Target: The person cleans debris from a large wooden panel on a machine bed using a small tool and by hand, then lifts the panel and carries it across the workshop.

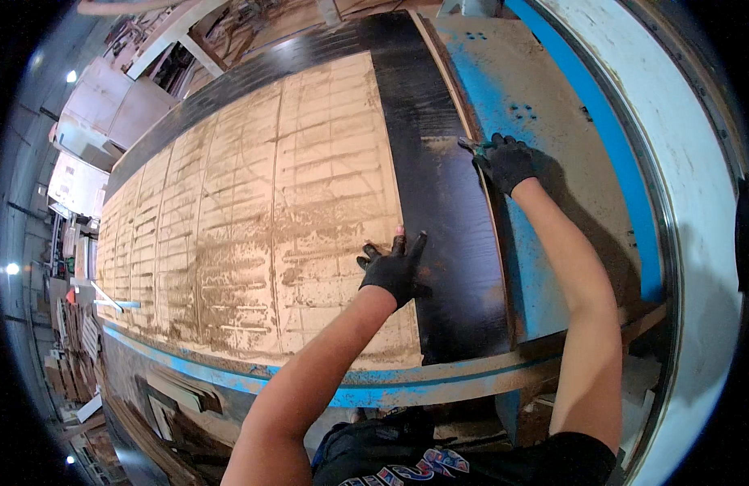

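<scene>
A large black wood-grained panel (451, 211) lies on the machine bed, with a pale tan dust-streaked area (236, 219) in its middle. My left hand (394, 269), in a black glove, rests with fingers spread where the tan area meets the black border. At the panel's right edge, my gloved right hand (508, 162) is closed round a small hand tool (471, 147) with a greenish handle. The tool's tip is at the edge strip; its exact kind is too small to tell.
Right of the panel is a dusty blue bed (552, 105), bounded by a blue rail (633, 178) and a pale machine housing (706, 324). A blue-edged beam (366, 394) runs along the near side. Stacked boards (180, 393) sit low at the left.
</scene>
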The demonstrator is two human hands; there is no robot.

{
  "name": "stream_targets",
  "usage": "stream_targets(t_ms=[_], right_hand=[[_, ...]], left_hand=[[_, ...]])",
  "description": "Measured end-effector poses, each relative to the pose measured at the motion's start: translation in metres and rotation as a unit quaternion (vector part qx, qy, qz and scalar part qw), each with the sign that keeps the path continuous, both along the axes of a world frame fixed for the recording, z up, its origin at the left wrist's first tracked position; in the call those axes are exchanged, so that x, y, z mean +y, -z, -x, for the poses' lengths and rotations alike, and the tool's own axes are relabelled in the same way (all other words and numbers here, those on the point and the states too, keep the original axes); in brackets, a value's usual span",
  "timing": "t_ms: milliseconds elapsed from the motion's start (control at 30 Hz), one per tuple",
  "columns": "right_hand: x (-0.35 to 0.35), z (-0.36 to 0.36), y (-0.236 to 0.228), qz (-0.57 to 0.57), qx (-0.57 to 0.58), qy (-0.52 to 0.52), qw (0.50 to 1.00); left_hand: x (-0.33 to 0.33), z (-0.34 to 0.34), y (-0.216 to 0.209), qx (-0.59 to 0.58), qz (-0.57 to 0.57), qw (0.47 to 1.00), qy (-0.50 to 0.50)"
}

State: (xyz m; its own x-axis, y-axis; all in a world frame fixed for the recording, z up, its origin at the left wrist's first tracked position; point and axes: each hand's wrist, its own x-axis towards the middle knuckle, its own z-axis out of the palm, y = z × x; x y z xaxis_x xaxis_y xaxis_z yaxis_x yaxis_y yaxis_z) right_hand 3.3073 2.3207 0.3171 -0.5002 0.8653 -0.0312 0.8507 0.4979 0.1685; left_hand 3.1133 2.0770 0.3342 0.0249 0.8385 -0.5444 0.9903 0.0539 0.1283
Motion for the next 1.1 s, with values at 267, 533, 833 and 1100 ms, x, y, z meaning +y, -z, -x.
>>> stream_targets(t_ms=[267,533,833,1100], right_hand=[[0.000,0.006,-0.013,-0.082,0.001,-0.016,0.996],[0.002,0.012,-0.015,-0.037,0.017,0.007,0.999],[0.003,0.013,0.009,-0.088,0.031,-0.044,0.995],[-0.014,0.038,-0.004,0.062,0.003,-0.045,0.997]], left_hand=[[0.001,-0.002,-0.009,0.027,0.005,1.000,-0.006],[-0.002,-0.002,-0.005,0.024,-0.005,1.000,-0.012],[0.000,-0.005,-0.012,0.024,0.002,0.999,-0.029],[0.000,-0.004,-0.014,0.025,0.004,0.999,-0.039]])
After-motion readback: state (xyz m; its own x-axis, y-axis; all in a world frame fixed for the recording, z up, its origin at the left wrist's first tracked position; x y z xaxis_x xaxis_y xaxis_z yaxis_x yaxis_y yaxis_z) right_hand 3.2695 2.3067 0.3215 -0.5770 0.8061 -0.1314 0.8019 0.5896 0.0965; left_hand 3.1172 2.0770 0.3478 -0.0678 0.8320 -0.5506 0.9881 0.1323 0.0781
